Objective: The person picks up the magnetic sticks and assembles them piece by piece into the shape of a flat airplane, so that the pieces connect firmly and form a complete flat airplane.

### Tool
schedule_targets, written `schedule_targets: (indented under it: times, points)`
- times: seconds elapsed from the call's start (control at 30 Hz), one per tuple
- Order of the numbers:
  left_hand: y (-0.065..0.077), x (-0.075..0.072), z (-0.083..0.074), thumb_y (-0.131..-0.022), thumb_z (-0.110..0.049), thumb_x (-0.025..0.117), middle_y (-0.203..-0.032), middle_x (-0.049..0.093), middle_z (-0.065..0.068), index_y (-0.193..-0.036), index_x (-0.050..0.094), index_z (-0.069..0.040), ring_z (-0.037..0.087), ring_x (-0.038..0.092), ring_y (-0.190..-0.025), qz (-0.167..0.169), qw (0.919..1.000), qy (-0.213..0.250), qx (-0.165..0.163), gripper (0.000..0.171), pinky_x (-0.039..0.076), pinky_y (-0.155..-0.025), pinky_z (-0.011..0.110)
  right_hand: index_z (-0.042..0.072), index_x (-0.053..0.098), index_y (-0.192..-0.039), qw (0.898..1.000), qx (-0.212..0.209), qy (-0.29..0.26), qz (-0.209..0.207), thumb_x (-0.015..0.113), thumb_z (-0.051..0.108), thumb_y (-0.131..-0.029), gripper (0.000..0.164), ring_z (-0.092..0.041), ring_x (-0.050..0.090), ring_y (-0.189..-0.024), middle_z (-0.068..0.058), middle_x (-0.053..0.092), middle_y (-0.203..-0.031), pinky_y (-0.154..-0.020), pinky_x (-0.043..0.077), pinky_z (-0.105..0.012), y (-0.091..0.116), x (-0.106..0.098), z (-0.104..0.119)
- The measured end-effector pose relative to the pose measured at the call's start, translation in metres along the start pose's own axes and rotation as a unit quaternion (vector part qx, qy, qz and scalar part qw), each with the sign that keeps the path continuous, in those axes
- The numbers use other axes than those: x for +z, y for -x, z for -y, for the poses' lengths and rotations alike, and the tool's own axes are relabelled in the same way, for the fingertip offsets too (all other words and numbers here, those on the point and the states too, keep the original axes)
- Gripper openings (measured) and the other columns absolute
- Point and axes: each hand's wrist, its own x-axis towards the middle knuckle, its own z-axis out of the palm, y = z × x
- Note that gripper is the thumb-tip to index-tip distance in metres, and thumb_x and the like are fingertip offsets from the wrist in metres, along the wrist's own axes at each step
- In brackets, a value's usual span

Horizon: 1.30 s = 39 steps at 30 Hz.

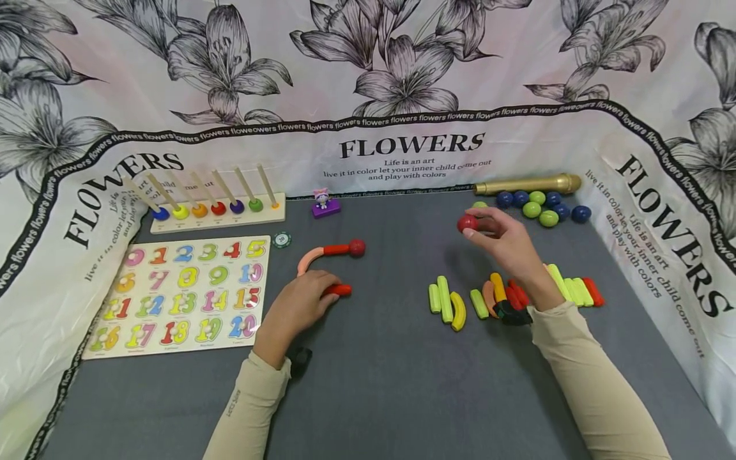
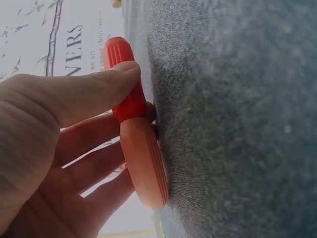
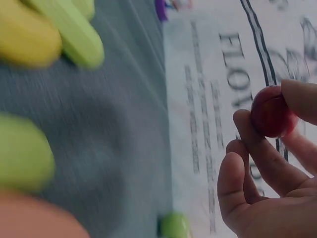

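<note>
Glossy dark-red ball [image 3: 274, 111] sits at the right hand's [image 1: 508, 248] fingertips, pinched by thumb and fingers above the table; smooth and round, it looks light, hard and likely to slip, so opposing finger and thumb across its widest part should suit it. The left hand [image 1: 298, 306] grips a straight, ridged red rod [image 2: 130, 103] under its thumb, end to end with a curved, grooved salmon-orange piece [image 2: 142, 161] alongside its lower fingers; both seem light and stiff, perhaps plastic, best held mid-length. Just beyond that hand, a pink curve [image 1: 309, 260], smooth red rod [image 1: 336, 249] and round red bead [image 1: 357, 248] lie end to end on matte grey cloth [image 1: 391, 383].
</note>
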Motion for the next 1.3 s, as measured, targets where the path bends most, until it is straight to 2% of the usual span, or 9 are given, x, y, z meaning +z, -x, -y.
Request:
schedule_targets:
  times: [0.13, 0.2, 0.3, 0.47, 0.63, 0.73, 0.93, 1.13, 1.3]
  points:
    - [0.001, -0.002, 0.001, -0.099, -0.012, 0.080, -0.114, 0.075, 0.009, -0.116, 0.077, -0.005, 0.026, 0.068, -0.106, 0.001, 1.0000, -0.002, -0.001, 0.019, 0.055, -0.098, 0.047, 0.005, 0.059, -0.146, 0.999, -0.016, -0.001, 0.044, 0.073, 0.022, -0.105, 0.047, -0.033, 0.063, -0.112, -0.018, 0.069, -0.135, -0.087, 0.051, -0.025, 0.005, 0.027, 0.006]
    - [0.001, -0.003, 0.002, -0.099, -0.012, 0.080, -0.114, 0.075, 0.010, -0.116, 0.077, -0.005, 0.027, 0.068, -0.106, 0.002, 1.0000, -0.002, 0.000, 0.019, 0.055, -0.098, 0.047, 0.004, 0.060, -0.142, 0.998, -0.031, 0.002, 0.061, 0.074, 0.018, -0.104, 0.043, -0.035, 0.065, -0.105, -0.018, 0.070, -0.132, -0.083, 0.053, -0.026, 0.006, 0.039, 0.008]
    - [0.001, -0.002, 0.003, -0.099, -0.013, 0.079, -0.117, 0.075, 0.010, -0.117, 0.077, -0.006, 0.027, 0.069, -0.108, 0.003, 1.0000, 0.001, -0.004, 0.019, 0.055, -0.099, 0.048, 0.002, 0.061, -0.138, 0.995, -0.059, 0.010, 0.080, 0.075, 0.014, -0.102, 0.040, -0.033, 0.065, -0.102, -0.018, 0.072, -0.127, -0.083, 0.051, -0.028, 0.007, 0.058, 0.010]
    - [-0.002, -0.002, 0.003, -0.100, -0.013, 0.079, -0.117, 0.075, 0.009, -0.117, 0.077, -0.007, 0.026, 0.069, -0.108, 0.006, 1.0000, 0.001, -0.006, 0.018, 0.055, -0.098, 0.048, 0.003, 0.063, -0.136, 0.990, -0.102, 0.029, 0.096, 0.077, 0.011, -0.100, 0.039, -0.028, 0.064, -0.108, -0.013, 0.073, -0.124, -0.089, 0.049, -0.039, 0.011, 0.085, 0.009]
    - [-0.002, -0.003, 0.002, -0.099, -0.013, 0.079, -0.112, 0.075, 0.009, -0.116, 0.077, -0.006, 0.026, 0.068, -0.102, 0.005, 0.9999, -0.012, 0.000, 0.018, 0.056, -0.096, 0.047, 0.005, 0.067, -0.135, 0.984, -0.129, 0.050, 0.111, 0.079, 0.012, -0.099, 0.039, -0.028, 0.066, -0.107, -0.009, 0.074, -0.122, -0.090, 0.051, -0.047, 0.014, 0.113, 0.012]
    - [-0.003, -0.003, 0.003, -0.100, -0.013, 0.079, -0.111, 0.075, 0.008, -0.116, 0.077, -0.006, 0.025, 0.068, -0.102, 0.008, 0.9999, -0.013, 0.000, 0.018, 0.055, -0.097, 0.047, 0.006, 0.069, -0.131, 0.981, -0.143, 0.061, 0.120, 0.080, 0.013, -0.098, 0.036, -0.027, 0.067, -0.105, -0.007, 0.075, -0.118, -0.089, 0.052, -0.048, 0.015, 0.128, 0.014]
    - [-0.004, -0.004, 0.002, -0.100, -0.015, 0.078, -0.117, 0.076, 0.009, -0.118, 0.077, -0.006, 0.027, 0.069, -0.107, 0.013, 0.9999, 0.000, -0.011, 0.020, 0.054, -0.100, 0.048, 0.007, 0.070, -0.127, 0.972, -0.158, 0.093, 0.149, 0.082, 0.012, -0.096, 0.033, -0.026, 0.066, -0.099, -0.008, 0.075, -0.115, -0.085, 0.051, -0.043, 0.016, 0.151, 0.017]
    - [-0.003, -0.004, 0.000, -0.099, -0.014, 0.079, -0.112, 0.076, 0.009, -0.118, 0.077, -0.006, 0.026, 0.069, -0.101, 0.010, 0.9999, -0.001, -0.008, 0.020, 0.056, -0.097, 0.048, 0.008, 0.070, -0.126, 0.967, -0.149, 0.125, 0.166, 0.081, 0.013, -0.097, 0.032, -0.029, 0.063, -0.103, -0.006, 0.074, -0.113, -0.094, 0.049, -0.049, 0.015, 0.165, 0.017]
    - [-0.003, -0.004, 0.000, -0.099, -0.014, 0.080, -0.109, 0.076, 0.008, -0.119, 0.077, -0.007, 0.024, 0.068, -0.096, 0.015, 0.9998, -0.001, -0.015, 0.022, 0.056, -0.097, 0.046, 0.008, 0.070, -0.126, 0.966, -0.147, 0.135, 0.163, 0.081, 0.014, -0.097, 0.032, -0.030, 0.060, -0.106, -0.006, 0.074, -0.114, -0.095, 0.047, -0.051, 0.016, 0.171, 0.020]
